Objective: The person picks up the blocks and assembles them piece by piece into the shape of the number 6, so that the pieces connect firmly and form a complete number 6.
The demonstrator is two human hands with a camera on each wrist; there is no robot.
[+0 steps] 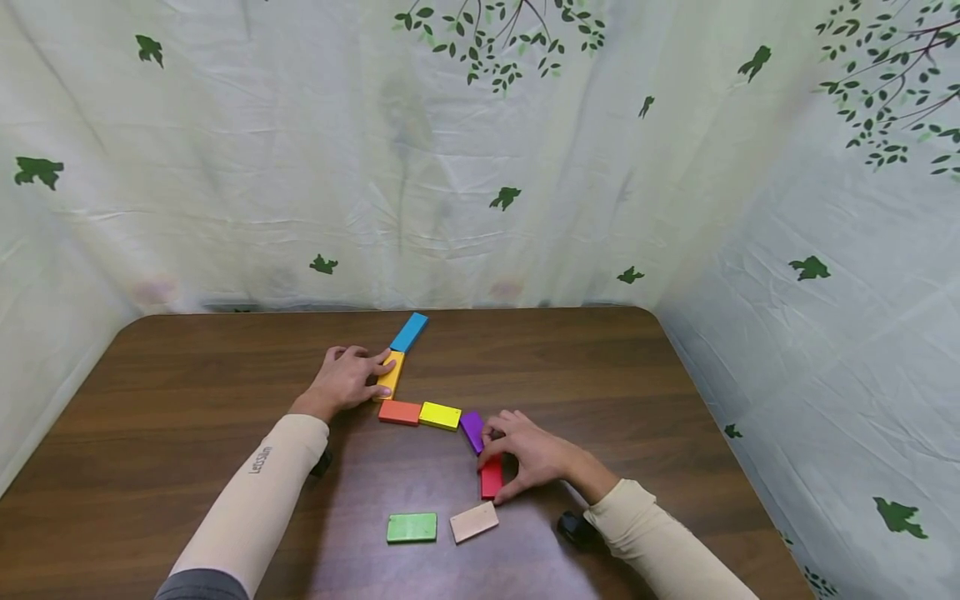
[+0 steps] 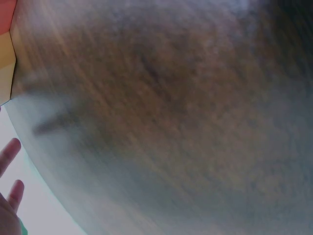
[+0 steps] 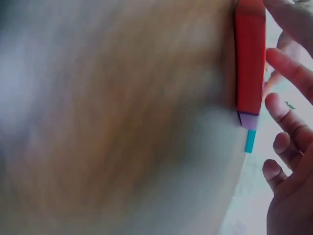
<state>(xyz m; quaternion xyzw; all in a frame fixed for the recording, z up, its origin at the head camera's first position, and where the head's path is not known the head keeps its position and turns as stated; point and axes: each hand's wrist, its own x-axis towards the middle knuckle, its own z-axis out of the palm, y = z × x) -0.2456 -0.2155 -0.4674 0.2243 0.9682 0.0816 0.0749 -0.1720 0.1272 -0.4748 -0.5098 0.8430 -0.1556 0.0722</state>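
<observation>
My left hand (image 1: 347, 379) is at the orange-yellow block (image 1: 388, 375), thumb near its front end and fingertips toward its far end. With thumb and index finger my right hand (image 1: 531, 452) spans the red block (image 1: 491, 478), pinching it by its two ends; the other fingers stand apart from it in the right wrist view. A purple block (image 1: 472, 431) adjoins the red one's far end, partly behind the right fingers. Between the hands lie an orange-red block (image 1: 400, 412) and a yellow block (image 1: 440, 416), end to end. The blue block (image 1: 409, 332) continues the line beyond the orange-yellow one.
Nearer me on the brown wooden table (image 1: 225, 367) lie a green block (image 1: 412, 527) and a pale pink block (image 1: 474, 522), the latter just below the right thumb. A white leaf-patterned curtain (image 1: 300, 167) hangs behind the table and along both sides.
</observation>
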